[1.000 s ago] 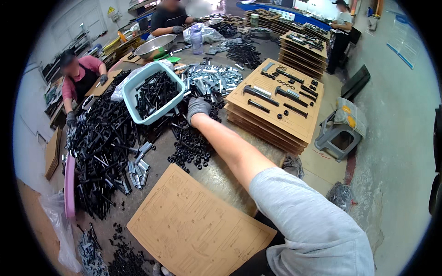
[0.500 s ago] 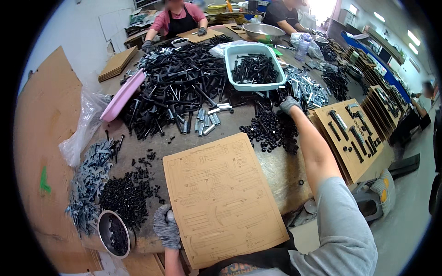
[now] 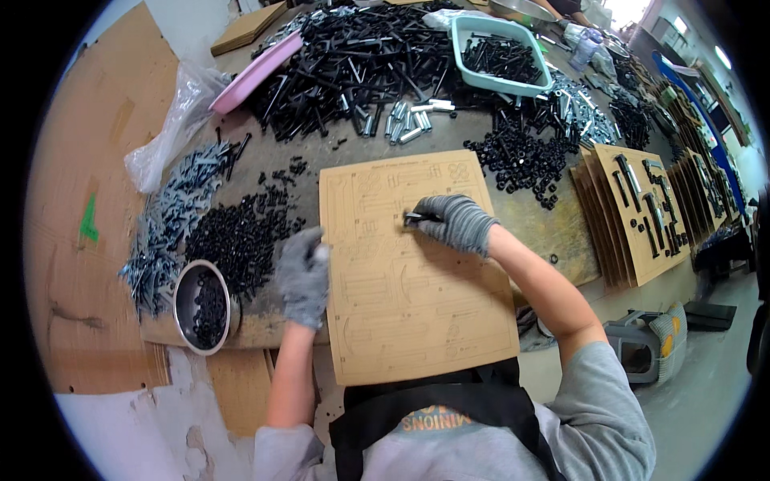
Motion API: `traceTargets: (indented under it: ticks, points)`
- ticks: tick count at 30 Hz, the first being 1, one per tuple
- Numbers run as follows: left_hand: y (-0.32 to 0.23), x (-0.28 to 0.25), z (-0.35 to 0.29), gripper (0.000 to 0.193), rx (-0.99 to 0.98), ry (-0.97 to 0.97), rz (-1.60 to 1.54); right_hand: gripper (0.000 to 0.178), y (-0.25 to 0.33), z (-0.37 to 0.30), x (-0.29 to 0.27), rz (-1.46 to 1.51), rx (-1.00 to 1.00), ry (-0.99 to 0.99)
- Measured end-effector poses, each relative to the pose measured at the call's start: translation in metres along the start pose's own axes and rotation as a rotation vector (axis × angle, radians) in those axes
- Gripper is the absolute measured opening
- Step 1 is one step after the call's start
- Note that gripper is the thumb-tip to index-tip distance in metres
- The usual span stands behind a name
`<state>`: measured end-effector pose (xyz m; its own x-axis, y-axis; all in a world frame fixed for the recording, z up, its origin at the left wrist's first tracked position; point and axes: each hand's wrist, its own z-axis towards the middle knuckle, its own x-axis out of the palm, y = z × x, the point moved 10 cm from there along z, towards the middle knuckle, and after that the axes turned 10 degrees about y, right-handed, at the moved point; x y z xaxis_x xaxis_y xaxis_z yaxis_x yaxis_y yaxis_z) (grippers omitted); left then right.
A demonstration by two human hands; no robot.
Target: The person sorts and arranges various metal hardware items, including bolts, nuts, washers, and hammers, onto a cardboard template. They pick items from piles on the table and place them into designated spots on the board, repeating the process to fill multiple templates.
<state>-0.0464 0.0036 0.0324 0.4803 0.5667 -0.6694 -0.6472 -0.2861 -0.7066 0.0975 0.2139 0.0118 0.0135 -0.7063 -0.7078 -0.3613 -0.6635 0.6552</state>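
Note:
A brown cardboard sheet (image 3: pixel 377 313) printed with outlines of hardware lies at the table's front edge, close to my body. Over its upper middle, my gloved right hand (image 3: pixel 457 223) pinches small black hardware with a shiny end, probably a bolt (image 3: pixel 415 218); the fingers partly cover it. My gloved left hand (image 3: pixel 303 276) is at the sheet's left edge, its fingers smeared by motion. A small pale spot shows by its thumb, too blurred to name. Beside that hand lies a heap of small black screws or fittings (image 3: pixel 241 236).
Black nuts (image 3: pixel 525 156) lie beyond the sheet, below a turquoise basin (image 3: pixel 541 86) of black bolts. Silver sleeves (image 3: pixel 409 124) and a large black hardware heap (image 3: pixel 353 64) lie farther back. A steel bowl (image 3: pixel 180 309) sits left; filled boards (image 3: pixel 642 208) stand right.
My right hand has come back from the nuts and bolts near the turquoise basin to over the sheet, now with black hardware in its fingers. The view has tilted downward.

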Motion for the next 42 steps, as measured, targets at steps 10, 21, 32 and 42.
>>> traceTargets:
  ticks: [10, 21, 32, 42]
  points:
    - [-0.081, 0.112, 0.044, 0.028, 0.322, 0.411, 0.248, 0.013, -0.010, -0.045, -0.037, -0.120, 0.079, -0.432]
    - [-0.017, 0.068, 0.086, 0.018, 0.124, 0.364, 0.262, 0.016, 0.018, -0.020, 0.010, -0.399, 0.056, -0.144]
    - [-0.007, 0.085, 0.089, 0.025, 0.122, 0.550, 0.176, 0.014, 0.053, 0.033, 0.010, -0.218, -0.208, -0.362]
    - [-0.027, 0.081, 0.094, 0.021, 0.169, 0.473, 0.121, 0.031, -0.010, 0.010, -0.039, -0.160, -0.098, -0.287]
